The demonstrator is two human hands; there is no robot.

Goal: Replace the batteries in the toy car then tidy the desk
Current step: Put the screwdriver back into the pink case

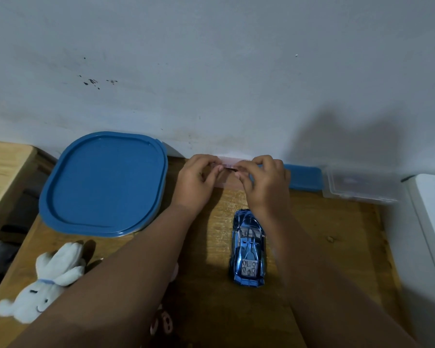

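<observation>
A shiny blue toy car point(248, 248) stands on its wheels on the wooden desk point(324, 247), nose toward the wall. Beyond it, near the wall, my left hand point(195, 180) and my right hand point(265, 183) meet over a small pale pink translucent box point(230, 160). The fingertips of both hands pinch at its top edge, where a dark strip shows. Most of the box is hidden by my hands, and I cannot tell what is inside it.
A large blue-lidded container point(103, 183) sits at the left against the wall. A flat blue case point(304, 178) and a clear plastic box point(359, 185) lie at the back right. A white plush rabbit point(48, 280) lies at the front left. A white appliance point(430, 222) borders the right side.
</observation>
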